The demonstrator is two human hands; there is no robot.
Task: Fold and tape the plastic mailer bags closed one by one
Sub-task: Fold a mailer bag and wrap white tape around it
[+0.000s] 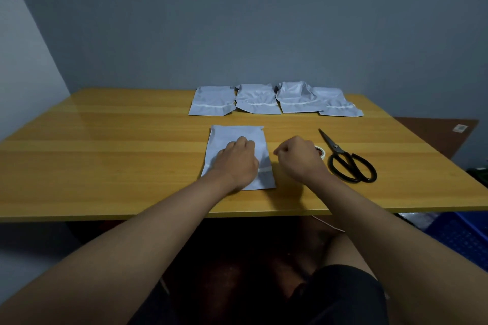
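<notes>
White plastic mailer bag (237, 132) lies flat near the front middle of the wooden worktop (105, 155), with the left hand (237, 159) resting on it, fingers curled against its surface. Just to its right, the right hand (299, 157) hovers loosely fisted beside a small tape roll (320, 152), whether it pinches anything I cannot tell. Black scissors (346, 159) lie further right, and 4 more bags (274, 99) sit in a row at the far edge.

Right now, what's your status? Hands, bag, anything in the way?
Left hand rests on bag, flat on table. Right hand curled by tape roll, grip unclear. Four bags wait behind. Scissors lie right, clear of bag.
</notes>
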